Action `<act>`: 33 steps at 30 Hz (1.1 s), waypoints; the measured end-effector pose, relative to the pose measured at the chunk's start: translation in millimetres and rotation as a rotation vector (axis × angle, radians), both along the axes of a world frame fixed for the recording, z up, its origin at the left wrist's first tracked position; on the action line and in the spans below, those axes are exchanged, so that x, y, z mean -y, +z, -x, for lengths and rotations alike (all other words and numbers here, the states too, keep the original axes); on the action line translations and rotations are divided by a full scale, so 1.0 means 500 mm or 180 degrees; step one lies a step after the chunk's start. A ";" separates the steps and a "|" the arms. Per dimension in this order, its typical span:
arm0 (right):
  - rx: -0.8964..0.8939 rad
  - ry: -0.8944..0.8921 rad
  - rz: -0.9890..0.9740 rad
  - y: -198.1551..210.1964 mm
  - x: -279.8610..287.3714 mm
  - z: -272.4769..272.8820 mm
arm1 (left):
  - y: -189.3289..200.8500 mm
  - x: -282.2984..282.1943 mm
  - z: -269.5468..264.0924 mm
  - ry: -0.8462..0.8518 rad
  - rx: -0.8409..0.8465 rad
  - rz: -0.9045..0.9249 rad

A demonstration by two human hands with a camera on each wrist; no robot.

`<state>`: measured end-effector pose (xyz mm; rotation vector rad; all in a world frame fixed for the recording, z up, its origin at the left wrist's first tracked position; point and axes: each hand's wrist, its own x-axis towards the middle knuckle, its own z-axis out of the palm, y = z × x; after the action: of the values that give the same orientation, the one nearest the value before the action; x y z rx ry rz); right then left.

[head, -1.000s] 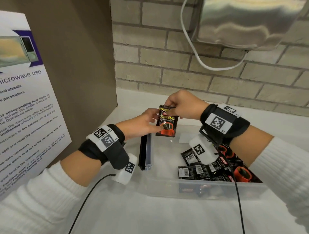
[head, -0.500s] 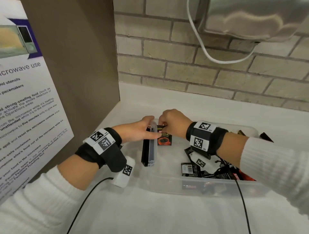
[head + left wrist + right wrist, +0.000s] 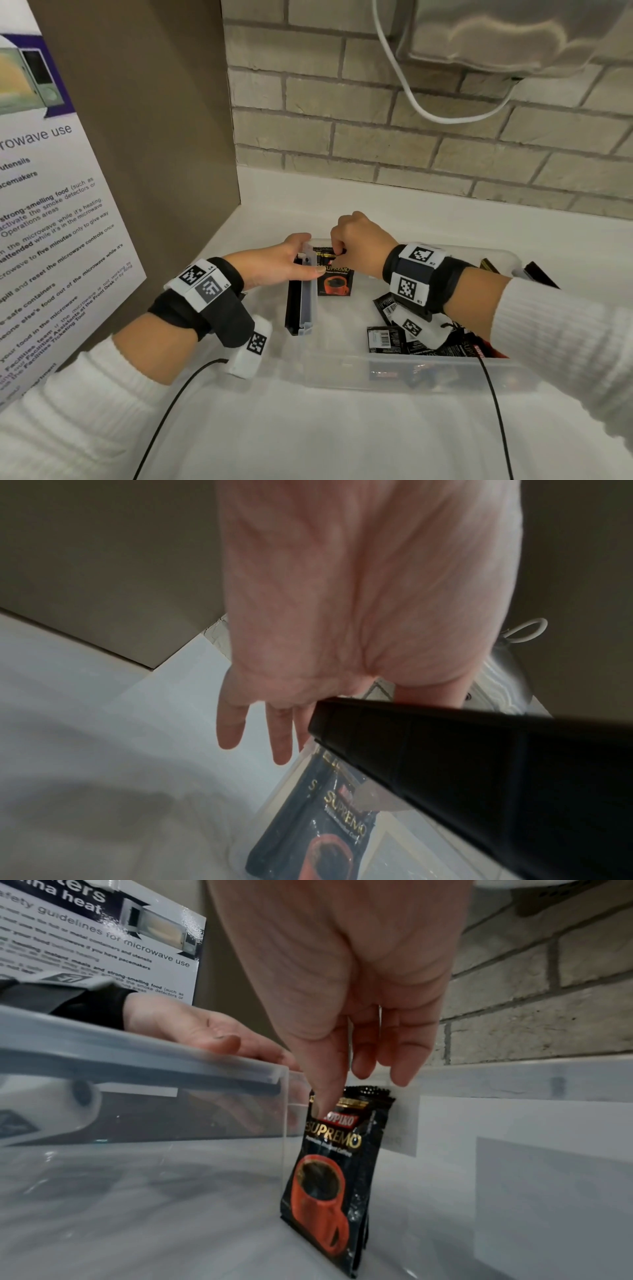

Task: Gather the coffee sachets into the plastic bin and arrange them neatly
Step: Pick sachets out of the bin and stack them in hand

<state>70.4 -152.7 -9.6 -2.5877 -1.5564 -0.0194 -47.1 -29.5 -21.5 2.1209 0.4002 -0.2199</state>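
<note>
A clear plastic bin (image 3: 342,373) sits on the white counter. A black coffee sachet (image 3: 334,282) with a red cup print stands upright in its far left corner, at least one more behind it. My right hand (image 3: 337,253) pinches the top of these sachets (image 3: 329,1164), thumb in front and fingers behind (image 3: 356,1093). My left hand (image 3: 301,260) rests on the bin's left rim (image 3: 137,1064), its straight fingers (image 3: 281,737) hanging outside the wall and its thumb lying over the rim. A loose pile of sachets (image 3: 411,335) lies at the bin's right end.
A black strip (image 3: 293,301) runs along the bin's left rim. Two dark sachets (image 3: 537,274) lie outside the bin at the far right. A brown panel with a microwave poster (image 3: 51,222) stands close on the left. A brick wall (image 3: 411,154) is behind, and cables trail from both wrists.
My right hand has lowered the sachet from above the bin into the far left corner. My left hand let go of it and settled on the bin's left rim.
</note>
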 end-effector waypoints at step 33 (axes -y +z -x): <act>-0.0251 -0.0840 0.3110 0.070 0.245 -0.008 | 0.001 0.004 0.002 0.0180 0.0005 0.0215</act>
<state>74.6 -275.1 25.7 -3.3938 -1.3807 1.0478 -47.8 -31.4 -20.9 2.0406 0.4453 -0.1965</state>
